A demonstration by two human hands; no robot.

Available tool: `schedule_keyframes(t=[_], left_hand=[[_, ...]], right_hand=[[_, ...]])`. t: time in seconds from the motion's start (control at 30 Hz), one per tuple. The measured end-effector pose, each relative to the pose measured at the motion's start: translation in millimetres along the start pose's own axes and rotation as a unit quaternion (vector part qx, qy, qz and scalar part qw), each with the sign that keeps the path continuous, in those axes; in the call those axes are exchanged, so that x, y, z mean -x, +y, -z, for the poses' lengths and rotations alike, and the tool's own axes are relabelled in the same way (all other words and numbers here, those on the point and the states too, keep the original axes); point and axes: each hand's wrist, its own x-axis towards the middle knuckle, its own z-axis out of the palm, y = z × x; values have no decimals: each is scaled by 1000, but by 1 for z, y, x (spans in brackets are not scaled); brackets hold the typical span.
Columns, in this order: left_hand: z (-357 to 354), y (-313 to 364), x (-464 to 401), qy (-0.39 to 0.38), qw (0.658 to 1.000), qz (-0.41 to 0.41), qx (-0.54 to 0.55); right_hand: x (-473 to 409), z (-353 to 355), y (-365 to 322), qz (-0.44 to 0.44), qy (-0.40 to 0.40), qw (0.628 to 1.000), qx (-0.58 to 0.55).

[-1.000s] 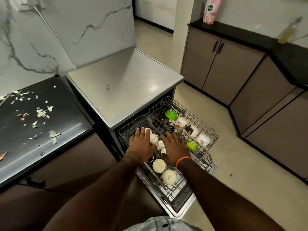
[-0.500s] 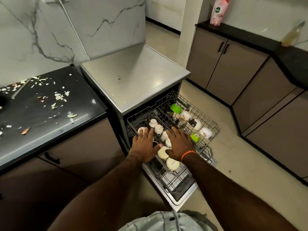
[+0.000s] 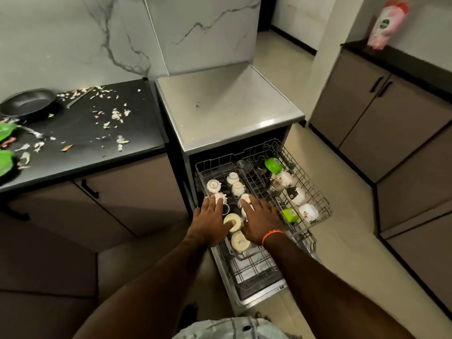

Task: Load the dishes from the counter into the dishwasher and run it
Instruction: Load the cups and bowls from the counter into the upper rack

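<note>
The dishwasher stands open with its upper wire rack pulled out over the lowered door. Upturned white cups, a green bowl and a green cup fill the rack. My left hand lies flat with straight fingers on the rack's near left edge, its thumb touching a cream cup. My right hand, with an orange wristband, rests spread over cups in the rack's front middle. Neither hand grips anything.
On the black counter at left sit a black frying pan, green plates, a fork and scattered food scraps. Brown cabinets line the right wall, with a pink pouch on top. Beige floor lies between.
The view has swung left, bringing the frying pan and green plates into sight. Both hands stay flat on the rack's front; the rack appears to sit slightly further in.
</note>
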Motion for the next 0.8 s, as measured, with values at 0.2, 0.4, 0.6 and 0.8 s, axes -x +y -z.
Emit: schedule_keyframes(t=[0.2,0.4,0.6,0.8], left_hand=[[-19,50,27,28,997,61,33],[-30,74,53,35,993,105,47],[-49,81,71,55,990,123,49],[-74,99,89,41,989,125,60]], right_hand=[[8,-3,35,69,-18,997,11],[24,-4,48,114,-33,993,25],[47,-8,58,144,-32,988,43],[80,-14,89,133,-28,989,54]])
